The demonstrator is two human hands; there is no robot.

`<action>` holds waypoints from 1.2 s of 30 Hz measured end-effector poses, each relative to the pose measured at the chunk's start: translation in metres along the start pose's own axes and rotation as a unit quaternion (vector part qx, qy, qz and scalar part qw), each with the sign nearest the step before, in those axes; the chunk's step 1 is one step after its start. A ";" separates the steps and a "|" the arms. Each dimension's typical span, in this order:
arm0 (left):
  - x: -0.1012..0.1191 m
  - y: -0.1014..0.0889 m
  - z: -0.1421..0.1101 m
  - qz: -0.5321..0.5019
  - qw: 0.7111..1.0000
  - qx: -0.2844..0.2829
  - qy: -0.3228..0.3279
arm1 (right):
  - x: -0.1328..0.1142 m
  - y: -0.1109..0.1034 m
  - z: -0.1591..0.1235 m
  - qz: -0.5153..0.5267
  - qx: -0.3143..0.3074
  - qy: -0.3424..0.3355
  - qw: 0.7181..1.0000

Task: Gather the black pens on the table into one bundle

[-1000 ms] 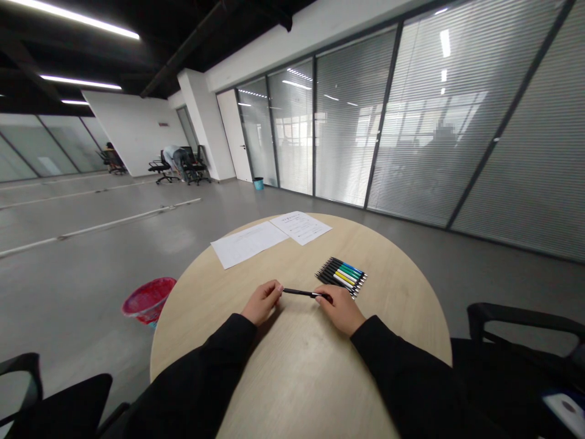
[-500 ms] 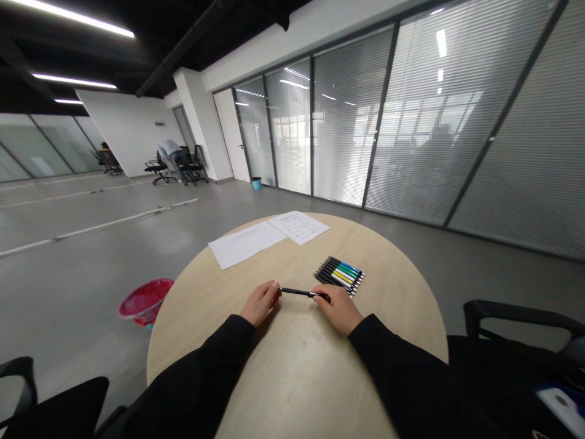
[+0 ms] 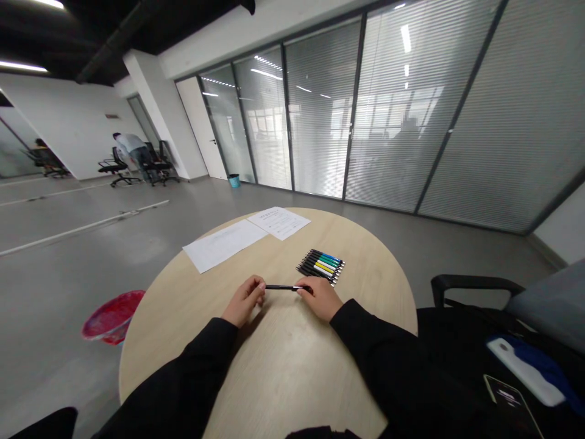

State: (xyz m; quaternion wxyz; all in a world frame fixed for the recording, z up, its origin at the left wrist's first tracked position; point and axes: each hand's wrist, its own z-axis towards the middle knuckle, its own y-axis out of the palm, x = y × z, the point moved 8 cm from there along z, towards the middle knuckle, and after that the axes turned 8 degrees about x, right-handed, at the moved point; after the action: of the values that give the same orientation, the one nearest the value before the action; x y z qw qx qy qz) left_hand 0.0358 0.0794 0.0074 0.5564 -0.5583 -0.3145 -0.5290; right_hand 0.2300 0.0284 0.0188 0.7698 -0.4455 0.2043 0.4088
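Note:
A black pen (image 3: 281,287) lies level just above the round wooden table (image 3: 283,366), held at both ends. My left hand (image 3: 243,302) pinches its left tip with curled fingers. Around the pen's right end my right hand (image 3: 320,299) is closed. Just beyond my right hand a row of several pens (image 3: 320,266) with blue, green, yellow and white barrels lies side by side on the table. Both my sleeves are black.
Two white paper sheets (image 3: 223,244) (image 3: 280,221) lie at the table's far edge. A red basket (image 3: 112,308) stands on the floor to the left. A black chair arm (image 3: 475,283) and a phone (image 3: 507,396) are at the right. A person (image 3: 130,146) bends over office chairs far off.
The view has swung to the right, so everything sits further left in the picture. Both hands keep the same hold on the black pen. The far person has straightened somewhat.

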 end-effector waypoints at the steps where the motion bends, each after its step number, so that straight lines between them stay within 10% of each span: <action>1: -0.001 -0.002 0.000 0.021 1.000 0.009 -0.007 | -0.001 0.000 0.000 0.001 0.001 -0.002 1.000; 36: 0.007 0.001 -0.002 -0.039 0.999 -0.021 0.019 | -0.001 -0.001 0.000 0.009 0.010 -0.007 1.000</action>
State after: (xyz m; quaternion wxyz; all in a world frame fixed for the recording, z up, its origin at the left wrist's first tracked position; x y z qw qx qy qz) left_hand 0.0381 0.0756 0.0128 0.5291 -0.5469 -0.3145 -0.5675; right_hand 0.2300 0.0271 0.0201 0.7719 -0.4332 0.2073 0.4165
